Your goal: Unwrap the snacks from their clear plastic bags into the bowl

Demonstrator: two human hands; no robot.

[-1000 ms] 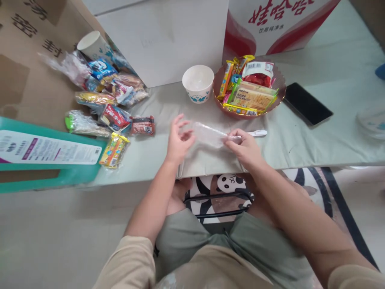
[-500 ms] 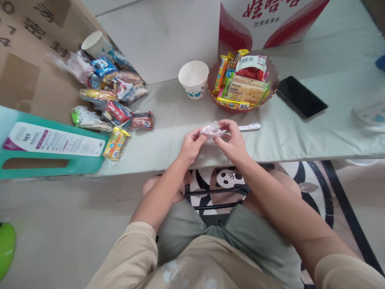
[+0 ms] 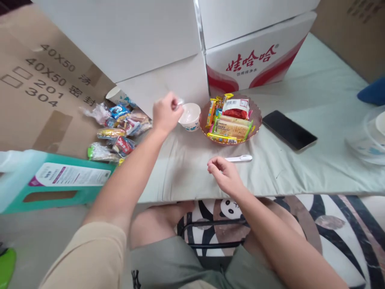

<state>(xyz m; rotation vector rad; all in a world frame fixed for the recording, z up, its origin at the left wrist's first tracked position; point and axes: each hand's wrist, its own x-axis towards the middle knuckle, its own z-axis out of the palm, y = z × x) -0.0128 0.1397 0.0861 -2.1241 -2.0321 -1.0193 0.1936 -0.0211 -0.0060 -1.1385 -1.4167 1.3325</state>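
My left hand (image 3: 167, 113) is closed, with a bit of clear plastic wrapper (image 3: 179, 102) poking out of its fingers. It is up against the left rim of a white paper cup (image 3: 190, 117), which has a blue leaf print and pale contents I cannot make out. Lower down, over the front of the table, my right hand (image 3: 224, 176) has its fingers curled together; whatever they hold, if anything, is hidden. Just behind that hand lies a slim white plastic tool (image 3: 243, 158), its left end covered. A scalloped bowl (image 3: 256, 116) of packaged snacks stands right of the cup.
On the left, wrapped snacks (image 3: 120, 130) and a tipped paper cup (image 3: 116, 95) lie against a cardboard box (image 3: 33, 104). A green jug (image 3: 72, 182) is at front left. White cartons (image 3: 246, 68) stand behind; a phone (image 3: 289, 129) and clear container (image 3: 368, 140) are right.
My hands have separated. The left one has moved forward and left to the paper cup with the wrapper, while the right stays near the white tool. The view has tilted up.
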